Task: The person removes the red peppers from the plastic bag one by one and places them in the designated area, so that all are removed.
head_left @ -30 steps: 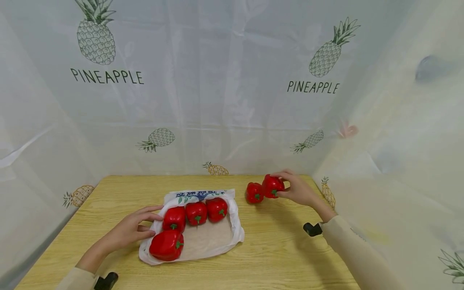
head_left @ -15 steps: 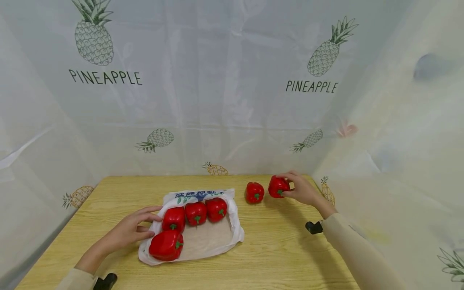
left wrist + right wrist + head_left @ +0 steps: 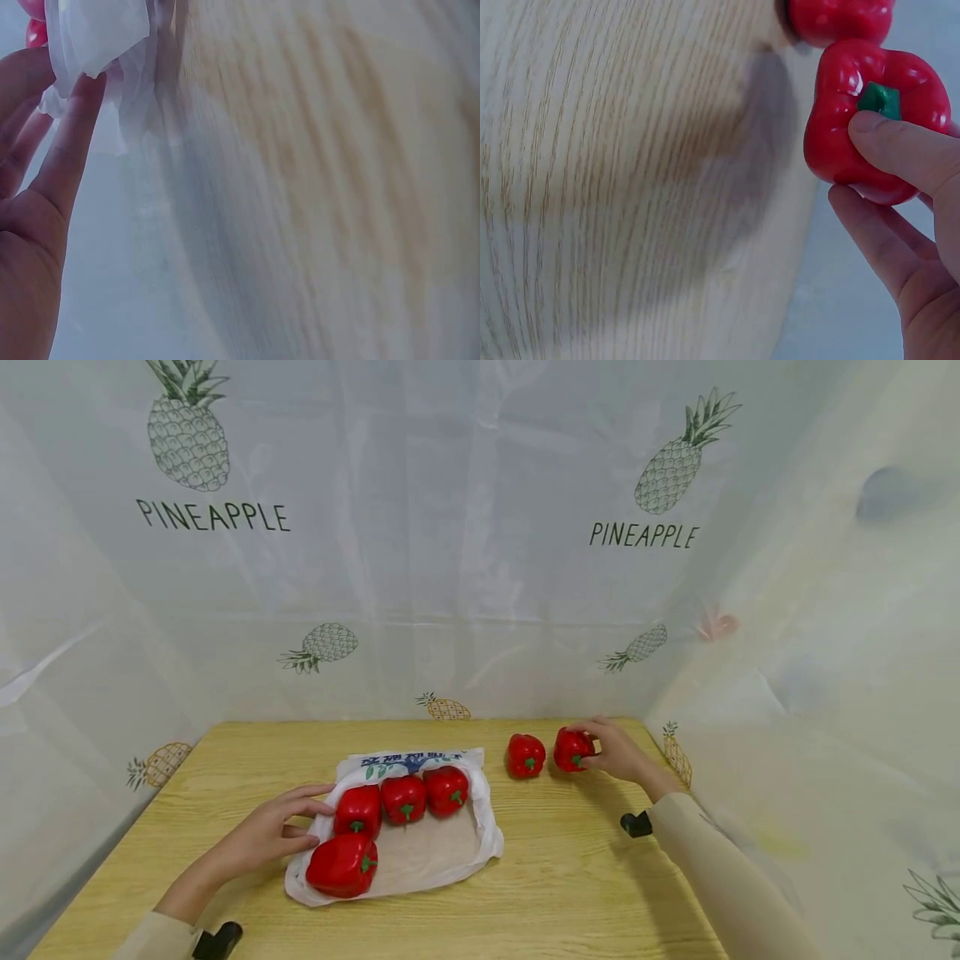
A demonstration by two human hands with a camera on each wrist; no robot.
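Observation:
My right hand [image 3: 617, 752] grips a glossy red bell pepper [image 3: 572, 750] at the back right of the table. In the right wrist view its thumb lies beside the green stem, with fingers around the far side of the bell pepper [image 3: 885, 157]. A second red bell pepper [image 3: 526, 756] stands just left of it, a small gap apart. My left hand [image 3: 262, 835] touches the left edge of a shallow white-lined tray [image 3: 491, 827], its fingers loosely extended. In the left wrist view, fingertips meet the crumpled white lining [image 3: 97, 37]. Several red bell peppers [image 3: 403, 799] lie in the tray.
The tray's peppers fill its back row and left side; its bare beige bottom [image 3: 427, 857] shows at front right. A yellow wood-grain table [image 3: 570, 893] carries everything. White curtains [image 3: 450, 552] printed with pineapples hang behind it and at both sides.
My right hand has carried its bell pepper to the right, away from the neighbouring one, then slightly lower. My left hand and the tray have stayed in place.

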